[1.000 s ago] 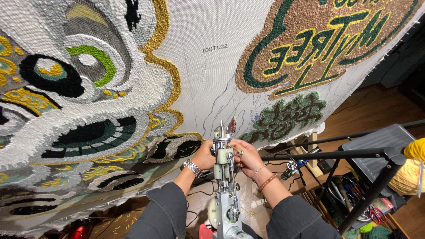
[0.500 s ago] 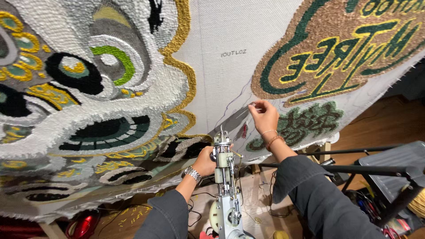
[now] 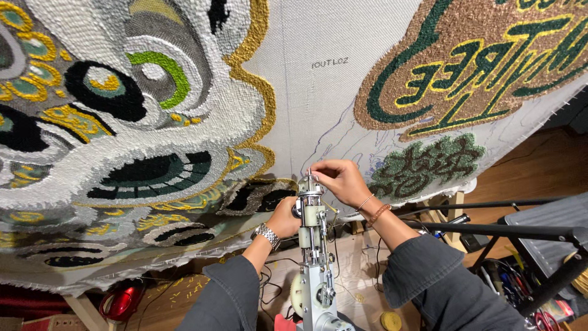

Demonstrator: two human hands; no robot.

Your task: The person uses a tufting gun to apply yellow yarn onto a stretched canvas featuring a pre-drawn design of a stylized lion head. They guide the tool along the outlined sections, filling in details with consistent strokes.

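Half a second back the right hand (image 3: 343, 181) was raised against the cloth; it has since dropped to the tip of the tufting gun (image 3: 312, 245), while the left hand (image 3: 285, 217) has kept its place on the gun's side.

Head view: a stretched backing cloth (image 3: 318, 104) fills the upper part of the picture. On its left sits a large tufted mask design (image 3: 122, 122) in white, grey, black, green and gold; on its right a brown rounded patch (image 3: 471, 61) with green and yellow lettering, and under it a smaller dark green tufted patch (image 3: 429, 165). Small dark writing sits on the bare cloth between them. The cloth's lower edge runs just above the hands, with open room below it. A black bar (image 3: 490, 230) crosses at the right, near the right forearm.

The right fingers (image 3: 318, 175) are pressed together, pinching at the gun's needle tip. The left fingers are curled around the gun's upper body, a metal watch (image 3: 266, 234) on that wrist. The gun stands upright between both forearms, just below the cloth.
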